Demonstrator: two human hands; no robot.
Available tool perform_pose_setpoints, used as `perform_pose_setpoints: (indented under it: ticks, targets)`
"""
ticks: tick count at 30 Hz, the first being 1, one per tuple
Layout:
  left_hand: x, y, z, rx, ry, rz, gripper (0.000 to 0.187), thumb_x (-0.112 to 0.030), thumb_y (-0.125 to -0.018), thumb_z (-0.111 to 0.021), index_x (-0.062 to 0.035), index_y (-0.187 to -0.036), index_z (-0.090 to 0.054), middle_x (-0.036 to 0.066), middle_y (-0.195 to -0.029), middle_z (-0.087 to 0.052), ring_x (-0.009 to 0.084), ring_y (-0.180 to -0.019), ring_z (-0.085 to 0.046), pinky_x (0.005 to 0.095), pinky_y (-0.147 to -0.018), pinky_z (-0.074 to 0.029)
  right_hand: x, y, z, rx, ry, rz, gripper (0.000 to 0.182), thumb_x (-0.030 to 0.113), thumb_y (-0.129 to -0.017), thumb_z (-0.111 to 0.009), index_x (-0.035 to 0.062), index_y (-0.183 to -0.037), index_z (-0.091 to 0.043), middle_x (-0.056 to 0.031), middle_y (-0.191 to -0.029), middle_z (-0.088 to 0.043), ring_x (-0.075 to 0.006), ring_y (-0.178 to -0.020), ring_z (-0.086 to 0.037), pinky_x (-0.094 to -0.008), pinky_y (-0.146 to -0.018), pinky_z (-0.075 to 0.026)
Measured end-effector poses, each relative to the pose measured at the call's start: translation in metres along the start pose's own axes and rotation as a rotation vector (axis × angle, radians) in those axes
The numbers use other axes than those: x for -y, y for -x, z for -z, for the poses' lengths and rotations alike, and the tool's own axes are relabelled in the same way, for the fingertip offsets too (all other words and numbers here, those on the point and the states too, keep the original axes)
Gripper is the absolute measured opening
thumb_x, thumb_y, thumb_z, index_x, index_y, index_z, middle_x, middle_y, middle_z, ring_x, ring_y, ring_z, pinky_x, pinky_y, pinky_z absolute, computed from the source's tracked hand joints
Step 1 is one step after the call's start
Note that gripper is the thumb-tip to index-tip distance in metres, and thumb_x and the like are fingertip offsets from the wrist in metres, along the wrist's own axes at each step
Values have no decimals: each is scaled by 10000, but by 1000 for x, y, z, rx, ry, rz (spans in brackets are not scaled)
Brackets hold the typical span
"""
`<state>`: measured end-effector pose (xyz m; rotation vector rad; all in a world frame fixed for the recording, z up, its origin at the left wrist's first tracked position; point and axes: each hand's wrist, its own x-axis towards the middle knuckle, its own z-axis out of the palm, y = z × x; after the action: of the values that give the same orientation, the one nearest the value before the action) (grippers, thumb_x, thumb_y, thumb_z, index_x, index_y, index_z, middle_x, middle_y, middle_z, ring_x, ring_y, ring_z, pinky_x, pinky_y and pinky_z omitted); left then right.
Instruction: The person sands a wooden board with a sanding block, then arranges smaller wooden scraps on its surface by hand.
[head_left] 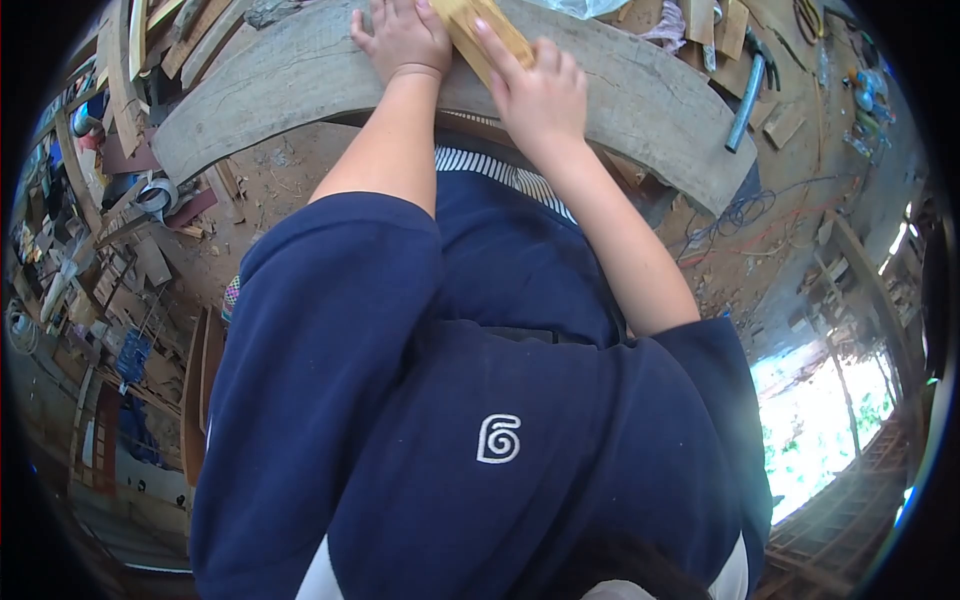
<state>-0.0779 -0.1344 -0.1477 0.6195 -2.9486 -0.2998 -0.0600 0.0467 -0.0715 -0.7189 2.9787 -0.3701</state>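
A long grey wooden board point(290, 90), bent into an arc by the lens, crosses the top of the view. Near its middle lies a yellowish wooden piece point(487, 38), tilted and reaching the top edge. My right hand point(540, 95) is wrapped round the right side of this piece, with the index finger stretched along its top. My left hand point(402, 38) rests on the board just left of the piece, fingers spread; its fingertips touch or lie close to the wood. The underside of the piece is hidden.
A hammer with a blue handle point(745, 112) lies at the board's right end. Wood scraps point(785, 125) and coiled cables point(745, 212) are beyond it. On the left are stacked wood strips point(120, 85) and a roll of tape point(157, 197). Bare ground point(275, 200) shows below the board.
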Motion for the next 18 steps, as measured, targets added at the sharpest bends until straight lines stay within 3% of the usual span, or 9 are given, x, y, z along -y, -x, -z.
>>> perform_pose_setpoints:
  ticks: [3,5,6,8,14,18]
  targets:
    - [-2,2,2,-32,11,-2,596,-336,-986,-386,-144,-1550,-374,60,-1565,-438,254,-1481,-348,539,-1213,-174,5,-27,-3,-12,-25,-41,688,266,-894,-680,514,-1490,-440,-139,-1128,-570,-315,-962,-567,-435,-808,-478]
    - [-2,1,6,-7,63,-1,587,-325,-986,-396,-141,-1544,-379,57,-1563,-439,254,-1480,-348,535,-1205,-182,5,-36,-1,54,-116,-28,529,303,-881,-668,268,-1404,-593,-158,-1146,-568,-346,-1021,-545,-502,-871,-472]
    - [-2,1,7,-10,61,-3,587,-325,-986,-396,-141,-1544,-379,57,-1563,-439,254,-1480,-348,535,-1205,-182,3,-34,-3,51,-118,-29,529,303,-881,-668,268,-1404,-593,-158,-1146,-568,-346,-1021,-545,-502,-871,-472]
    - [-3,0,6,-12,32,-11,586,-322,-983,-404,-136,-1539,-385,57,-1561,-441,256,-1478,-351,530,-1200,-188,-2,-24,-2,-36,-43,27,684,276,-898,-681,515,-1491,-438,-142,-1139,-572,-316,-973,-569,-439,-809,-480]
    - [0,1,4,-67,65,-55,590,-341,-976,-390,-133,-1528,-404,58,-1548,-459,259,-1468,-368,544,-1195,-192,-24,51,21,111,-103,-25,707,254,-902,-690,507,-1506,-422,-151,-1161,-560,-329,-985,-563,-444,-840,-476]
    - [0,0,3,-58,60,-29,591,-351,-973,-383,-132,-1521,-414,58,-1541,-469,264,-1463,-376,552,-1193,-192,-23,54,21,126,-86,-31,735,243,-901,-692,506,-1521,-396,-160,-1163,-554,-334,-985,-560,-448,-847,-475]
